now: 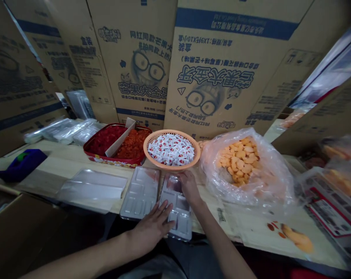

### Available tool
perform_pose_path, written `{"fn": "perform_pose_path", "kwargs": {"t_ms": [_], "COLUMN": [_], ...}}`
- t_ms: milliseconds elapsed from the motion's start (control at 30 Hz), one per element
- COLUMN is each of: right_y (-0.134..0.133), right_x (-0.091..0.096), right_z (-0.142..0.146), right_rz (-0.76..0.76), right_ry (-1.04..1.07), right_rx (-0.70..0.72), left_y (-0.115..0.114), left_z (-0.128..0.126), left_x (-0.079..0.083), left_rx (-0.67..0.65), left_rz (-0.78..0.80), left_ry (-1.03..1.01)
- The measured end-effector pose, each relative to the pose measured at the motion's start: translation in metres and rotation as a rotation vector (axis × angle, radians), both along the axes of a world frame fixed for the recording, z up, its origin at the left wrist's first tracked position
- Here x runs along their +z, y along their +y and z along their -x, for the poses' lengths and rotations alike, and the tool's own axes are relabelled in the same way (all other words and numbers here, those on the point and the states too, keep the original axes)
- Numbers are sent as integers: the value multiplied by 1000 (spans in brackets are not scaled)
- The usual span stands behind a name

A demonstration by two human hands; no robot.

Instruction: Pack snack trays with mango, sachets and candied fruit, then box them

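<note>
The left hand (152, 226), fingers spread wide, touches the edge of a plastic compartment tray (178, 217); the right hand (189, 188) curls narrowly over its far end. Another tray (139, 192) lies just left. Farther back sit a basket (171, 131) of sachets (171, 149), a red tin (111, 159) of red and orange pieces, and a bag (275, 182) of orange pieces.

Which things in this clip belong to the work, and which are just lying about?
Work: left hand, right hand, moulded plastic tray, second tray, basket of sachets, bag of orange pieces.
Lying about: blue fabric bundle, cardboard cartons.
</note>
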State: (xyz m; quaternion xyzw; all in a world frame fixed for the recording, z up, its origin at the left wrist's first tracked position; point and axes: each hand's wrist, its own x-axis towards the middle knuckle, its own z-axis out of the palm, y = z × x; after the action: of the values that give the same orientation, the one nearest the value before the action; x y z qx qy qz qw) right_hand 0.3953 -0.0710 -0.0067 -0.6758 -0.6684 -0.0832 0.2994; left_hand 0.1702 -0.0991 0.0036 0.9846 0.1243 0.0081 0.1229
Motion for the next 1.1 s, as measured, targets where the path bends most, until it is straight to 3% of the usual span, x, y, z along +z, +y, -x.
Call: {"fn": "perform_pose_path", "kwargs": {"t_ms": [200,267,433,800,1100], "right_y": [1,0,-7,-12,-13], "right_x": [9,9,10,4,12], "right_z": [6,7,6,3,4], "right_rz": [304,330,279,-9,-60], "right_ry": [-79,-71,-40,-97,-76], "right_rx": [-121,-140,-136,-81,32], "left_y": [-6,-6,-5,-6,-9], "left_z": [1,2,3,4,5], "left_x": [4,2,-2,-7,-12], "left_rx": [8,7,-26,-19,-3], "left_rz": [12,3,-17,-9,15], "left_ry": [-44,-64,-81,-140,-142]}}
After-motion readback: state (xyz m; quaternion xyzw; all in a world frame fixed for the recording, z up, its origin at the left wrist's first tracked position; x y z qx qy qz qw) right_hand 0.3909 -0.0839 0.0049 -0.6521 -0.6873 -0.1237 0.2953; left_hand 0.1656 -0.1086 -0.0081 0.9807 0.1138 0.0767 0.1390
